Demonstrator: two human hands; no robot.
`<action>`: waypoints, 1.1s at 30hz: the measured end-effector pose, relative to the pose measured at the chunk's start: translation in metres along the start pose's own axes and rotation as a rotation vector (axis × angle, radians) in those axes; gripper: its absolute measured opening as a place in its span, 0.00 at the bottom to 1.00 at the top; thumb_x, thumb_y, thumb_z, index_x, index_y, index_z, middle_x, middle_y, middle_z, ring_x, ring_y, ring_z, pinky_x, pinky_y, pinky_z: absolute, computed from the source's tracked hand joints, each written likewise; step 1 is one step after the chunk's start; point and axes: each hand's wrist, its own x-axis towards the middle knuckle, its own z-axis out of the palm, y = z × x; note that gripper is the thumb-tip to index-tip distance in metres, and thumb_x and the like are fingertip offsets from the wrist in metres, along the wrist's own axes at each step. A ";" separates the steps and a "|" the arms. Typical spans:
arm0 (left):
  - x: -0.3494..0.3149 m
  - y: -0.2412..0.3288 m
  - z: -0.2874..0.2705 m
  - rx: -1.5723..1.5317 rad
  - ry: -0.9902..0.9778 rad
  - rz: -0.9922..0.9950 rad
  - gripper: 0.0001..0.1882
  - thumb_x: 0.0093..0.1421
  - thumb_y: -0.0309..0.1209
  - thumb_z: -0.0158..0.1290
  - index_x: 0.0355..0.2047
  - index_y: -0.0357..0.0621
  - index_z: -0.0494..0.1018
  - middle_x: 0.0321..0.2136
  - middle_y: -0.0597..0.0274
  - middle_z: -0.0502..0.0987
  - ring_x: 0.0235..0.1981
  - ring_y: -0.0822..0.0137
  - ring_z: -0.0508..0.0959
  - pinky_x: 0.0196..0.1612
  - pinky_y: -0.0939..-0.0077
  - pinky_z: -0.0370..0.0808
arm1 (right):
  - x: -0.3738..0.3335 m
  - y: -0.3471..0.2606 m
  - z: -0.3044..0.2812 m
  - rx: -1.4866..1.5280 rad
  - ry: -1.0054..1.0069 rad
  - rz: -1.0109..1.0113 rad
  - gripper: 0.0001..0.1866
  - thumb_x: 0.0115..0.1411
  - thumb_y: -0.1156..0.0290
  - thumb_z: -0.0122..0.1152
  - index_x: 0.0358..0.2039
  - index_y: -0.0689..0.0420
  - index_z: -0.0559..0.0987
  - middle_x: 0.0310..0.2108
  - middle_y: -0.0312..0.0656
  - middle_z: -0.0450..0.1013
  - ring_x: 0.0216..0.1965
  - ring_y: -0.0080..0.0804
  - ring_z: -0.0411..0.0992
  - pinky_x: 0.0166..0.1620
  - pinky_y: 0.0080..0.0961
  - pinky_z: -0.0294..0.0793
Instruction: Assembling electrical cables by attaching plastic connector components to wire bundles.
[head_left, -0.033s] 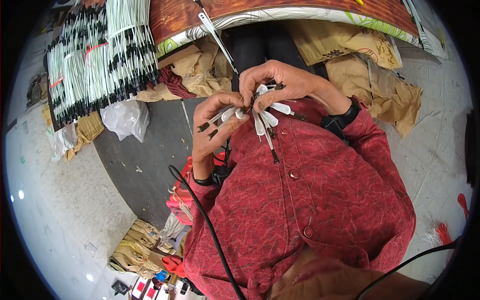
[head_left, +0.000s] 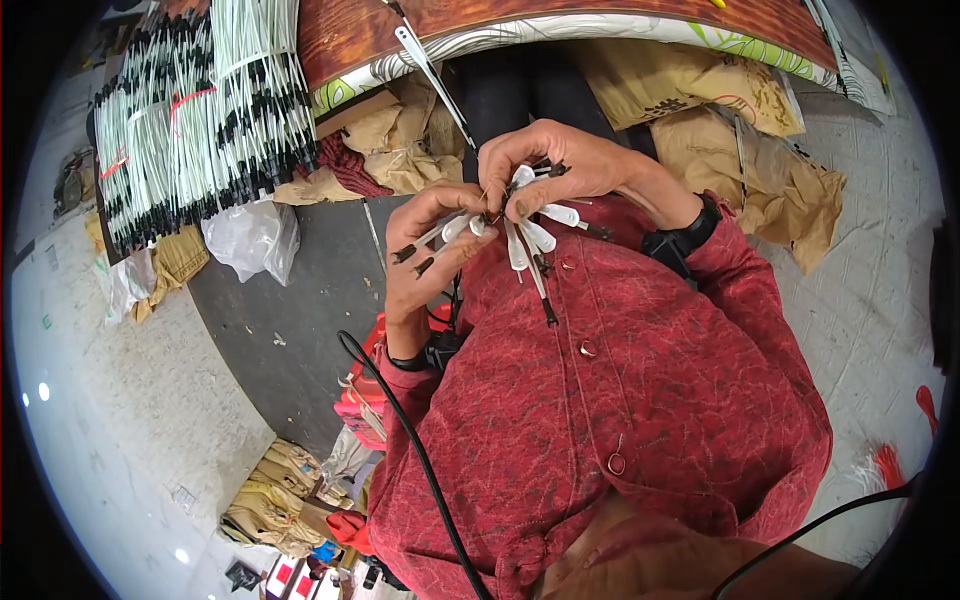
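Observation:
In front of my chest I hold a fanned cluster of slim white strips (head_left: 540,236) with rounded white ends and black tips. My left hand (head_left: 432,235) is closed on strips at the cluster's left side, with black tips sticking out past its fingers. My right hand (head_left: 560,165) is closed on the cluster's middle from above, thumb and fingers pinched there. The fingertips of both hands meet at the centre. A thin brownish strand seems to show between them, but it is too small to make out. The fingers hide the point where the strips come together.
Thick bundles of similar white strips with black ends (head_left: 205,120) lie at the far left. A wooden tabletop (head_left: 350,35) runs along the far side, with a loose white strip (head_left: 432,75) over its edge. Brown paper sacks (head_left: 690,85) lie below. A black cable (head_left: 415,440) hangs near my left arm.

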 end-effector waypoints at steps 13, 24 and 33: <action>0.029 0.006 0.018 0.051 0.273 -0.040 0.11 0.55 0.22 0.62 0.37 0.38 0.71 0.35 0.60 0.76 0.37 0.72 0.75 0.42 0.77 0.72 | 0.001 0.015 0.003 0.044 0.364 -0.246 0.07 0.55 0.72 0.70 0.28 0.60 0.79 0.29 0.34 0.73 0.34 0.21 0.70 0.38 0.22 0.68; 0.048 0.019 -0.005 -0.094 -0.097 -0.119 0.23 0.51 0.30 0.67 0.44 0.39 0.71 0.43 0.58 0.72 0.45 0.68 0.73 0.49 0.73 0.69 | -0.005 0.007 -0.014 0.263 0.293 -0.103 0.07 0.54 0.74 0.70 0.29 0.60 0.78 0.32 0.38 0.74 0.36 0.25 0.71 0.41 0.23 0.69; 0.041 0.012 -0.030 -0.159 -0.644 -0.093 0.53 0.43 0.55 0.69 0.60 0.29 0.63 0.59 0.46 0.65 0.62 0.52 0.62 0.65 0.59 0.53 | -0.023 0.000 -0.019 0.050 0.101 -0.199 0.09 0.51 0.76 0.71 0.29 0.59 0.77 0.33 0.40 0.75 0.35 0.30 0.74 0.40 0.26 0.72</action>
